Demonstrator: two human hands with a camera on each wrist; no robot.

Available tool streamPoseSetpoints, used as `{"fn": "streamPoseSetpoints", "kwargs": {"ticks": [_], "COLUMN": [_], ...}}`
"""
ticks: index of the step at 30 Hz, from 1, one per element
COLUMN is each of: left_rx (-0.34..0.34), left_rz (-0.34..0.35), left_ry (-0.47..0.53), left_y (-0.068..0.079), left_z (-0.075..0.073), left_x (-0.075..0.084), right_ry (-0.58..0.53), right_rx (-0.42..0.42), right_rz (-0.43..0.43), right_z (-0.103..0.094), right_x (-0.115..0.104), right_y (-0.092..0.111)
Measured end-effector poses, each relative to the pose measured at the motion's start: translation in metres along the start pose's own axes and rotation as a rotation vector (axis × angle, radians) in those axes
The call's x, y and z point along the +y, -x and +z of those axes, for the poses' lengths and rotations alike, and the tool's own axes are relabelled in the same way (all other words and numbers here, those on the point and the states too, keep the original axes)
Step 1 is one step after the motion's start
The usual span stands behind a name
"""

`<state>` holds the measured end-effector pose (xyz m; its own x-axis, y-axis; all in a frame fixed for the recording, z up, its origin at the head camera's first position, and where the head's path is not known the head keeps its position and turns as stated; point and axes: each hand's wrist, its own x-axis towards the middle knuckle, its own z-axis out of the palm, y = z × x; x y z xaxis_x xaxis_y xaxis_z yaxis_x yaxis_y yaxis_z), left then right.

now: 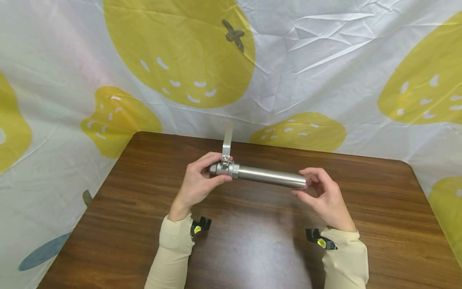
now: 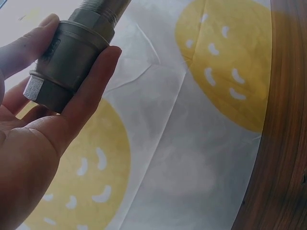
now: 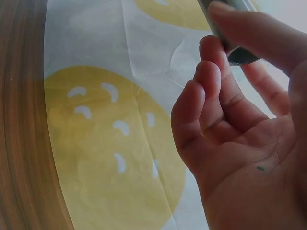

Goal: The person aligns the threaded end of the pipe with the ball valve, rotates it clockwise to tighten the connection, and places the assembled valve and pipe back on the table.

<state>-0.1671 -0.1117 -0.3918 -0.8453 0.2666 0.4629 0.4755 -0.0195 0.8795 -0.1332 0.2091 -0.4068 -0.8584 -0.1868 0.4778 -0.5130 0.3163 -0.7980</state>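
White cloth (image 1: 310, 68) with yellow printed shapes hangs behind a brown wood-grain desk (image 1: 249, 257). The left hand (image 1: 195, 186) curls thumb and fingers round the body of a metal valve (image 1: 223, 169), while the right hand (image 1: 326, 196) pinches the far end of a metal pipe (image 1: 270, 176) between thumb and fingers. Valve and pipe lie in one line between the hands, held above the desk; the valve's flat lever (image 1: 227, 142) points away toward the cloth. Where they meet, beside a hex collar (image 2: 93, 21), the left wrist view shows exposed thread (image 2: 101, 6), so the step in hand is probably work on that screw joint; whether joining or undoing cannot be told. Turning it would call for a steady left hold while the right fingers roll the pipe, kept in line; that light pinch might slip on smooth metal. Further out are beige sleeves (image 1: 171, 257).
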Motion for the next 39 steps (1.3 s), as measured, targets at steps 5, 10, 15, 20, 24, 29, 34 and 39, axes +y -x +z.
{"fn": "streamPoseSetpoints", "kwargs": {"ticks": [5, 10, 15, 20, 24, 29, 34, 39], "left_rx": [0.004, 0.005, 0.003, 0.002, 0.003, 0.005, 0.009, 0.009], "left_rz": [0.004, 0.004, 0.000, -0.010, -0.016, -0.024, -0.029, -0.031], "left_ry": [-0.002, 0.006, 0.013, 0.010, 0.008, 0.011, 0.012, 0.013], "left_y": [0.0002, 0.0007, 0.0008, 0.0010, 0.0010, 0.0008, 0.0005, 0.0003], "left_z": [-0.0003, -0.0004, -0.0007, -0.0011, -0.0013, -0.0011, -0.0008, -0.0008], "left_x": [0.0004, 0.0000, -0.0011, -0.0019, -0.0021, -0.0016, -0.0008, 0.0001], "right_ry": [-0.021, -0.057, -0.038, -0.010, -0.010, 0.021, 0.050, 0.044], "right_rx": [0.032, 0.041, 0.017, -0.005, -0.010, -0.003, 0.015, 0.035], "right_rz": [-0.050, -0.074, -0.052, -0.047, -0.040, -0.038, -0.045, -0.047], "right_z": [0.0007, 0.0014, -0.0001, -0.0007, -0.0005, -0.0008, -0.0010, -0.0004], "right_x": [0.0021, 0.0028, 0.0019, 0.0009, 0.0001, -0.0005, 0.0004, -0.0002], "right_y": [0.0005, 0.0006, 0.0008, 0.0006, 0.0005, 0.0000, -0.0002, -0.0010]}}
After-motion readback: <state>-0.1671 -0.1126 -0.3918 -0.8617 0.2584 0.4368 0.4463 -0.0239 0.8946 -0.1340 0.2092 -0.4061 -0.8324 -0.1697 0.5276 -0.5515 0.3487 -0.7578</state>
